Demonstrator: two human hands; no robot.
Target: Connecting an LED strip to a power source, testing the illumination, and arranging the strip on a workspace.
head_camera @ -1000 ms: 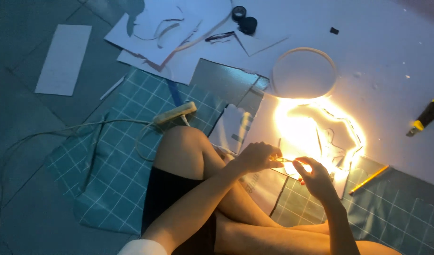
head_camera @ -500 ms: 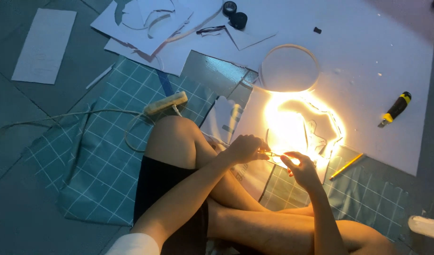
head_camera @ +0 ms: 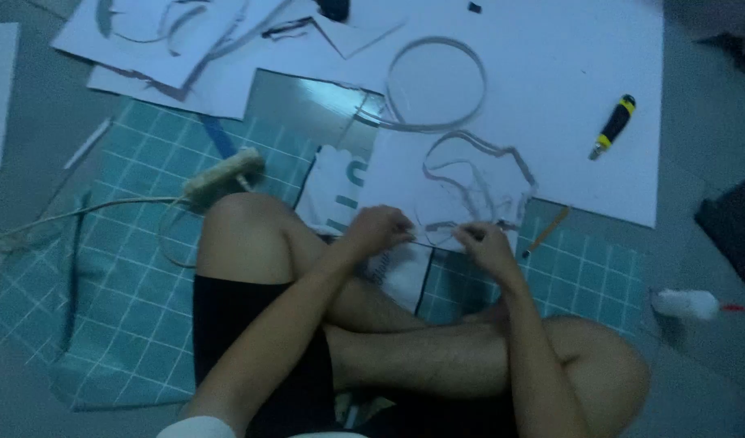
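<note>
Both forearms reach up from the bottom of the frame toward its centre. The left hand (head_camera: 378, 229) is curled, fingers pinched. Just right of it, the right hand (head_camera: 484, 245) is also pinched, knuckles up.

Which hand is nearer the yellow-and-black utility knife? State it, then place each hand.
Right. The right hand lies below and left of the utility knife, on the near edge of the white board. The left hand sits farther left still, beside the raised knee.
</note>
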